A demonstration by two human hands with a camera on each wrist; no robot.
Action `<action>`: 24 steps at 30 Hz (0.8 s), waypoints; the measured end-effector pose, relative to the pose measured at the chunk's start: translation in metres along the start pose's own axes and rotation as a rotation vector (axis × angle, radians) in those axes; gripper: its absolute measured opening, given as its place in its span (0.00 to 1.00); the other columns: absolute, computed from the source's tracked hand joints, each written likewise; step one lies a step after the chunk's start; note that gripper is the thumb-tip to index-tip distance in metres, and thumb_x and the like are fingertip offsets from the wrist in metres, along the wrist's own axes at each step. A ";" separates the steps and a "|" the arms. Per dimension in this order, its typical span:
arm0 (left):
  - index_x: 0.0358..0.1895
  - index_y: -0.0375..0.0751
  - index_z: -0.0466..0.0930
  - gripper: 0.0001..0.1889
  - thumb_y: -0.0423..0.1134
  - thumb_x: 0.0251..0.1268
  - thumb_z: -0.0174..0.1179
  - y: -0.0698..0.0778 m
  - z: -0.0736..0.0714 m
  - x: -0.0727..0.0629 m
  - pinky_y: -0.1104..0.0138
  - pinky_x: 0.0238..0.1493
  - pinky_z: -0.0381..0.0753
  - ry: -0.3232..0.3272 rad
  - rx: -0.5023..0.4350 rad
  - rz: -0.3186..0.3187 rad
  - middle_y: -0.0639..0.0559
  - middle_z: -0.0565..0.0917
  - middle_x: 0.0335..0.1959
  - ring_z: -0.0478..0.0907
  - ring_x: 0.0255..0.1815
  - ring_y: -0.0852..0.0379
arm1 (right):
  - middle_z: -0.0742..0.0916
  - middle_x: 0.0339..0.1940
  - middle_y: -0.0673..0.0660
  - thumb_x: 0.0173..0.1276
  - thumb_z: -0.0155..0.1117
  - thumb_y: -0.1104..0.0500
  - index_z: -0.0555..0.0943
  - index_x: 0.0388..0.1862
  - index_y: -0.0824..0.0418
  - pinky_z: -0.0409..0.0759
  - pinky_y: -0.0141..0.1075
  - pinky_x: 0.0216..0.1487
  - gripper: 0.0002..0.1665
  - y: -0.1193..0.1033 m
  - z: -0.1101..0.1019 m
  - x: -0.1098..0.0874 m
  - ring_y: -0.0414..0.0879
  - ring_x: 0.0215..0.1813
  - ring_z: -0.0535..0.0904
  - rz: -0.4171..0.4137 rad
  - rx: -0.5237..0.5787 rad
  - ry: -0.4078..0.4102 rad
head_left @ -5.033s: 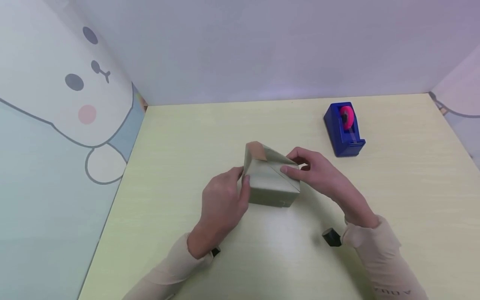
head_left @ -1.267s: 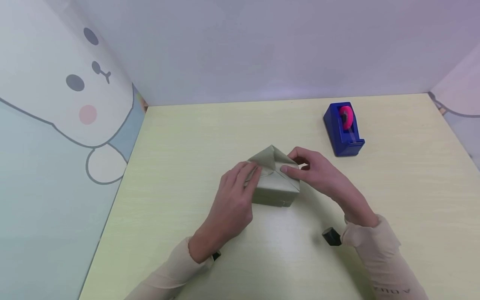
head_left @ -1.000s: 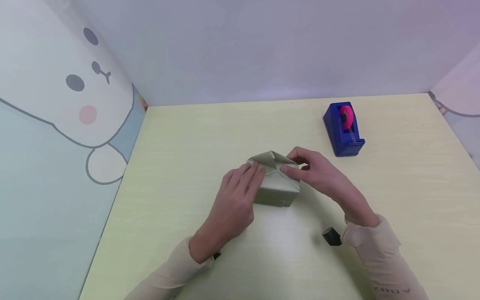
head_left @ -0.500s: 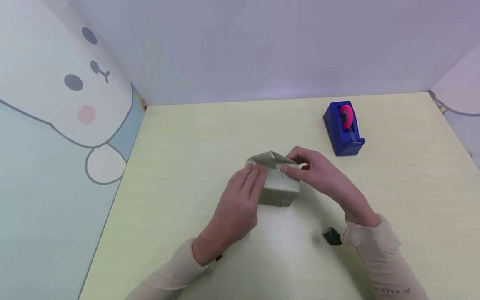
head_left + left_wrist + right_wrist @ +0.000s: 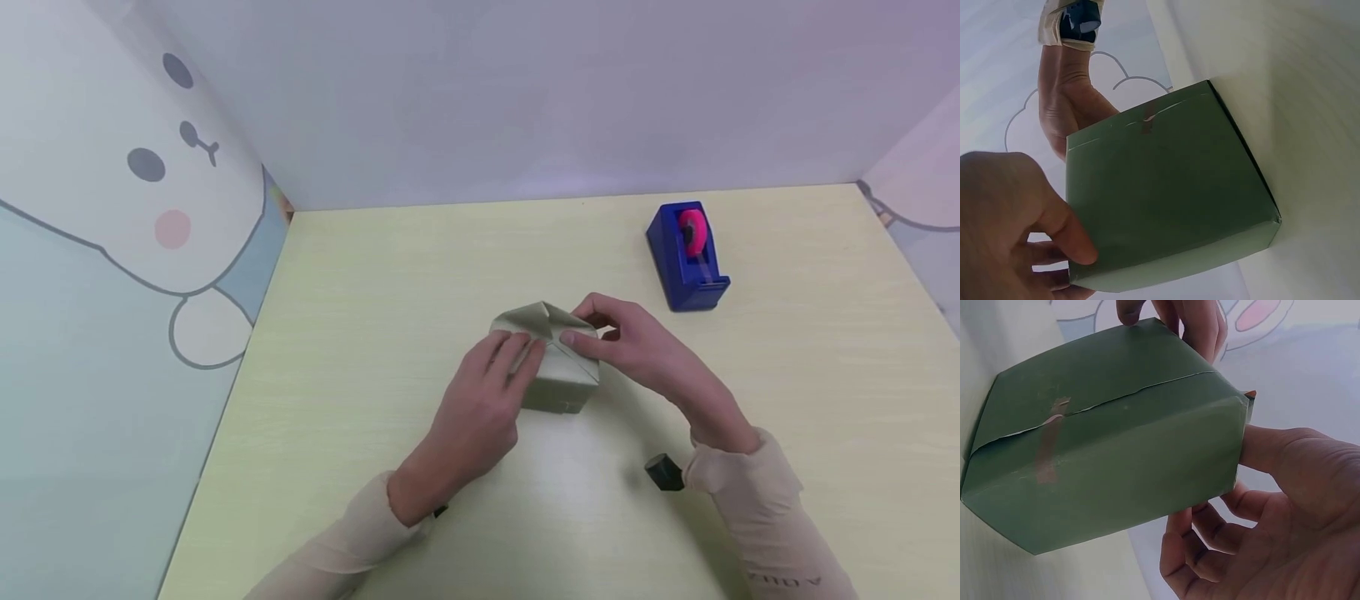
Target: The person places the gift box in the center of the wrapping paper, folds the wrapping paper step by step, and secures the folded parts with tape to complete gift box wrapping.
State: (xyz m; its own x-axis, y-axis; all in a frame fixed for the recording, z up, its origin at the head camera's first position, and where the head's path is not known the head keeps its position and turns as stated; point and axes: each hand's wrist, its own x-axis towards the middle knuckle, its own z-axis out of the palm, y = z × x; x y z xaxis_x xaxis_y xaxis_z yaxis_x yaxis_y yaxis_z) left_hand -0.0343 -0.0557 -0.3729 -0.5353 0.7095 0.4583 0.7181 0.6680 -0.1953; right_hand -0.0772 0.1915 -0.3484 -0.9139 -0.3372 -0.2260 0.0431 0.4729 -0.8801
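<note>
A box wrapped in green paper (image 5: 562, 367) stands on the table between both hands. At its top, folded paper flaps (image 5: 538, 317) come up to a low peak at the back. The left hand (image 5: 478, 408) lays its fingers over the top's left part, and in the left wrist view its thumb (image 5: 1075, 240) presses the box's side. The right hand (image 5: 637, 343) grips the right back corner, thumb on top and fingers behind. In the right wrist view a brownish tape strip (image 5: 1049, 444) crosses a paper seam. The left fingers hide part of the top.
A blue tape dispenser (image 5: 686, 262) with a pink core stands behind and to the right of the box. The pale table (image 5: 375, 283) meets a plain wall (image 5: 525, 100) at the back. A dark wrist camera (image 5: 663, 472) sticks out by the right sleeve.
The left hand has gone from the box's left side onto its top, folding down the raised flap with the orange-brown strip. Lately its fingers slid slightly right. The right hand stays put.
</note>
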 end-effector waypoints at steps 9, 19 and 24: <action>0.67 0.37 0.81 0.28 0.29 0.59 0.61 0.003 0.001 0.002 0.59 0.66 0.79 -0.020 -0.031 -0.018 0.46 0.86 0.58 0.80 0.61 0.46 | 0.87 0.51 0.59 0.77 0.66 0.52 0.81 0.48 0.58 0.81 0.35 0.45 0.11 -0.001 0.000 0.000 0.51 0.46 0.82 -0.019 -0.019 0.012; 0.72 0.43 0.76 0.31 0.35 0.61 0.63 0.015 0.004 0.003 0.58 0.69 0.77 -0.058 0.078 -0.060 0.49 0.84 0.59 0.79 0.64 0.46 | 0.87 0.51 0.58 0.76 0.67 0.53 0.81 0.48 0.58 0.81 0.35 0.46 0.11 0.000 0.001 0.002 0.52 0.49 0.82 -0.027 -0.032 0.015; 0.72 0.43 0.76 0.32 0.35 0.62 0.64 0.016 0.003 0.003 0.58 0.69 0.77 -0.061 0.072 -0.054 0.48 0.84 0.59 0.80 0.64 0.46 | 0.88 0.49 0.54 0.76 0.67 0.54 0.83 0.50 0.55 0.79 0.37 0.51 0.09 0.000 -0.001 0.001 0.50 0.52 0.81 -0.084 -0.088 0.026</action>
State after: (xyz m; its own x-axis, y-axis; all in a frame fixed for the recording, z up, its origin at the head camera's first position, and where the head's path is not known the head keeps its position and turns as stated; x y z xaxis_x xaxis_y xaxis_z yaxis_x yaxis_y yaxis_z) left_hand -0.0257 -0.0422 -0.3769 -0.5998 0.6829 0.4169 0.6551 0.7184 -0.2342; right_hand -0.0782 0.1918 -0.3480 -0.9229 -0.3580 -0.1413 -0.0685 0.5141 -0.8550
